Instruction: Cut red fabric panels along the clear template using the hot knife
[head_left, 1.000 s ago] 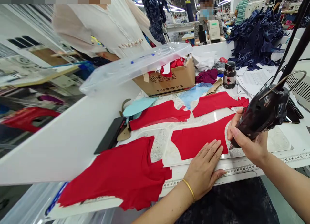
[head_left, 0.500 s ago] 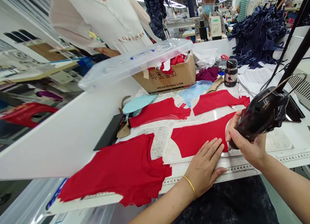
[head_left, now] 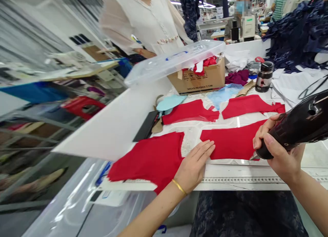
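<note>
My right hand (head_left: 280, 151) is shut around the handle of a black handheld electric fabric cutter (head_left: 294, 127), whose small metal blade tip (head_left: 254, 157) rests at the lower edge of a red fabric piece (head_left: 232, 143). That piece lies under a translucent pattern template (head_left: 192, 138). My left hand (head_left: 194, 167) lies flat with fingers apart on the template, beside a ragged red fabric piece (head_left: 148, 160). Two more cut red pieces (head_left: 189, 112) (head_left: 251, 105) lie further back.
A cardboard box (head_left: 197, 78) holds red scraps under a clear plastic lid (head_left: 176, 61). A black jar (head_left: 264, 76), papers (head_left: 294, 83) and heaped navy fabric (head_left: 294, 32) stand to the right. A person in a white blouse (head_left: 143, 22) stands beyond the table.
The view has swung left and up, shifting the table right in the frame. My left hand now sits further left on the template, and the cutter has turned more level.
</note>
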A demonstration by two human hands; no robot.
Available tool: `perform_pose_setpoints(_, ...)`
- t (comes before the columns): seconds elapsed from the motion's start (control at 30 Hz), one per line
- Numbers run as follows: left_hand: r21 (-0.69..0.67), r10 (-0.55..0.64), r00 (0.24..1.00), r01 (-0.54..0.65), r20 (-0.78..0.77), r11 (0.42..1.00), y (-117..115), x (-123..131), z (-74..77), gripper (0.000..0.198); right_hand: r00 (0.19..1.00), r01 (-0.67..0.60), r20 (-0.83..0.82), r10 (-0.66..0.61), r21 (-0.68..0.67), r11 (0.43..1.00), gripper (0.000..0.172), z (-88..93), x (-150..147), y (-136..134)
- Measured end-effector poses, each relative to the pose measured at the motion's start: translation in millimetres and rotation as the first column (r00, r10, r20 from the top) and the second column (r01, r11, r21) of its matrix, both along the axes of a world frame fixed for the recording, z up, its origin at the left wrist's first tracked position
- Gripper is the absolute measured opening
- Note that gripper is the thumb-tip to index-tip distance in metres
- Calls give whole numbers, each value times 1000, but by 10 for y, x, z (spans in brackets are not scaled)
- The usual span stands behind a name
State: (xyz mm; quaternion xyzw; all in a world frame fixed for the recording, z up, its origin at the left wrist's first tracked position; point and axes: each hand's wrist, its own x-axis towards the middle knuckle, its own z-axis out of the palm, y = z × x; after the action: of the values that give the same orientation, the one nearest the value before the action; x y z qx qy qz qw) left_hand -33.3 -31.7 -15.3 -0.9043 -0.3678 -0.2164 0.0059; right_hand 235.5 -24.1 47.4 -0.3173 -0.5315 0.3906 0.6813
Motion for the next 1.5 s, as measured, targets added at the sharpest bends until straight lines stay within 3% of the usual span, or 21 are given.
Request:
perform_pose_setpoints(0.27,28,-21,998,19,67,999,27,-69,-226,69,998,-62,3,62,37,997,23,-21,-708,80)
perform_pose_setpoints(0.53,13,-15,993,13,116,1000,3,-47,-193,61,999,-40,-20,41,55,998,29,-65,-995,158)
perform_pose_setpoints(1.0,20,-36,986,33,164,999,7,-21,-241,63,995,-92,-29,94,64,994,16,-91,-1103,193)
perform_pose_setpoints(1.3,114,-41,981,20,189,993,22,-3,-208,54,992,-94,-74,102,106,990,28,-93,-861,145)
perform_pose_setpoints(1.5,123,-34,985,13,172,992,27,-4,-198,54,999,-35,10,34,81,996,17,-89,-824,149)
